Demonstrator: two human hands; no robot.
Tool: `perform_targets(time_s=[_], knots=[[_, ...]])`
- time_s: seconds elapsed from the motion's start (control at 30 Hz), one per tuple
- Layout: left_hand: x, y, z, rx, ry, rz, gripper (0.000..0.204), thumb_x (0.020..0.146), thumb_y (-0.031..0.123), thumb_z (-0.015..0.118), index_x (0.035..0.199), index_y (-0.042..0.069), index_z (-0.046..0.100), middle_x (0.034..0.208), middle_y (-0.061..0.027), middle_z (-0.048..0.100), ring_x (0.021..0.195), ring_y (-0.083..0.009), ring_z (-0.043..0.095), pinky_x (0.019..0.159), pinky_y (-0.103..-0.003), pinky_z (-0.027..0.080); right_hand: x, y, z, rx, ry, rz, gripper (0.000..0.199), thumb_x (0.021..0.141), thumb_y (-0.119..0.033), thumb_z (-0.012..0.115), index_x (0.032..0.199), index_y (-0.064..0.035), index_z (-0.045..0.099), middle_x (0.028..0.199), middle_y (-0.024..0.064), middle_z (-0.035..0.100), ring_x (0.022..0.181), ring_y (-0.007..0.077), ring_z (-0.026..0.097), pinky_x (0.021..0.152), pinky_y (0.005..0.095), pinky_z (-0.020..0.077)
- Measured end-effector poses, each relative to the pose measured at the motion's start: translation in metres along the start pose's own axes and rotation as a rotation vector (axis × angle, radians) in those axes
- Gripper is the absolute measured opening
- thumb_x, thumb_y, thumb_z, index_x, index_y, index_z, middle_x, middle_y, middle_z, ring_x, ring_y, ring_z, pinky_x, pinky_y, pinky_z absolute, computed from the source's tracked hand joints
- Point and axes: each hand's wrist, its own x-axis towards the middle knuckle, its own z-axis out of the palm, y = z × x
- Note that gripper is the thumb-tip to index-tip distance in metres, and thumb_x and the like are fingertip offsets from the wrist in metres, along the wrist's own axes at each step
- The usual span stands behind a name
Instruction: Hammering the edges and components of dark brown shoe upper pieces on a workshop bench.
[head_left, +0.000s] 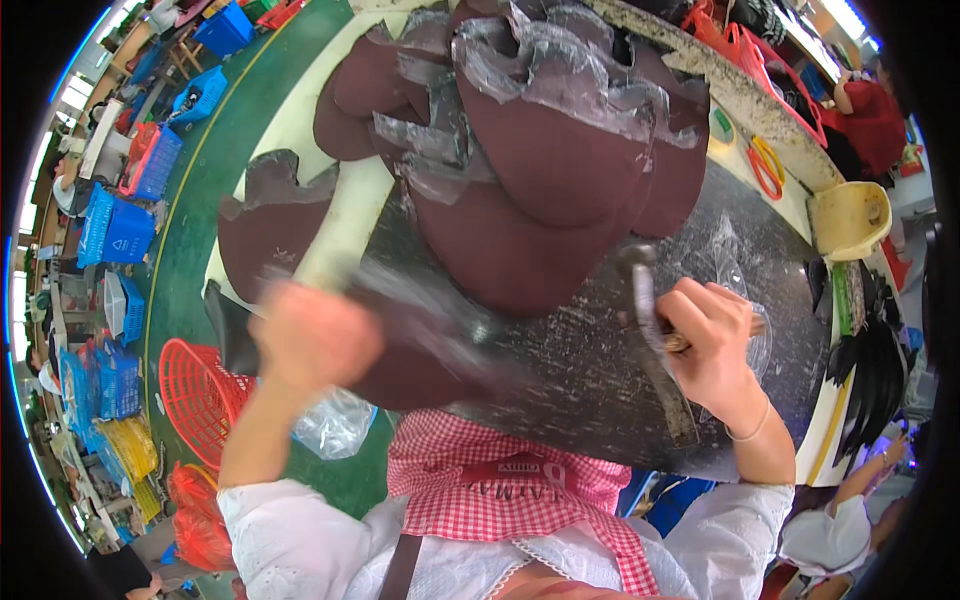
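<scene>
Centrally, the tabletop (580,385) is presenting a bare, scuffed black stretch between the maroon piece (425,350) and the hammer (649,315), its curved near edge running just in front of the checked apron (510,455). Farther off, a heap (560,160) of overlapping maroon shapes is taking up the upper middle, with grey-white smears showing along their notched margins. A single cutout (275,235) is lying apart on the pale left border, close to the outer edge. Black strips (870,375) and a cream scoop (845,220) are occupying the right border, while a red basket (205,400) is standing beyond the left edge.

The upper end of the heap is running close to the top of the view, and its lower layers are being hidden by those above. Motion blur is obscuring the outline of the maroon piece, which is lying low and left of centre, over the near part of the tabletop. Clear film (727,250) is showing partly behind the right hand (710,335).

The hands are standing well apart. The right is closing firmly around the hammer's handle, its fingers curling over the wood. The left hand (320,335) is appearing as a blurred, fist-like form against the piece's left side; whether it is gripping cannot be told.
</scene>
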Motion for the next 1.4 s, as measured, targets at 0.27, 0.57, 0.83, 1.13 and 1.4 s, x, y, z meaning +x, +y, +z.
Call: perform_targets(time_s=[0.27,0.57,0.83,1.13,1.4], knots=[[0.078,0.02,0.029,-0.477,0.576,0.252,0.017,0.078,0.01,0.078,0.092,0.007,0.068,0.103,-0.0085,0.065,0.102,-0.0312,0.062,0.094,-0.045,0.047,0.062,0.027,0.058,-0.246,0.141,0.001,0.042,0.084,-0.033,0.077,0.108,-0.0046,0.058,0.106,0.0106,0.063,0.083,0.0248,0.071,0.069,0.0363,0.0572],[0.191,0.054,0.043,-0.341,0.625,0.343,0.043,0.086,0.025,0.072,0.119,-0.001,0.062,0.128,-0.0177,0.058,0.12,-0.0351,0.056,0.105,-0.046,0.043,0.027,0.074,0.001,0.057,0.736,0.387,0.022,0.087,-0.007,0.076,0.108,-0.0034,0.071,0.072,0.0098,0.065,0.061,0.0086,0.055,0.061,0.0291,0.0505],[0.227,0.043,0.064,-0.376,0.491,0.389,0.046,0.092,0.029,0.067,0.13,0.004,0.06,0.14,-0.0143,0.055,0.13,-0.0337,0.05,0.111,-0.045,0.039,-0.082,-0.004,-0.028,-0.382,0.361,-0.174,0.013,0.081,-0.003,0.077,0.082,-0.0061,0.065,0.078,0.0067,0.072,0.051,0.0135,0.058,0.049,0.0272,0.0379],[0.14,0.101,0.007,-0.7,0.012,0.379,0.027,0.097,0.029,0.064,0.097,0.003,0.073,0.09,-0.0103,0.069,0.084,-0.0309,0.065,0.081,-0.044,0.049,-0.124,-0.042,-0.018,-0.319,0.299,-0.22,0.034,0.079,-0.003,0.081,0.07,-0.014,0.05,0.072,-0.0027,0.069,0.043,0.0039,0.043,0.045,0.02,0.0263],[0.046,0.135,0.026,-0.806,0.029,0.604,0.045,0.084,0.012,0.074,0.127,0.006,0.063,0.097,-0.0051,0.062,0.093,-0.0256,0.059,0.086,-0.041,0.047,-0.123,-0.069,-0.057,0.297,-0.105,-0.192,0.017,0.078,-0.018,0.072,0.091,-0.0083,0.067,0.076,-0.002,0.067,0.048,0.0071,0.051,0.044,0.0241,0.0333]])
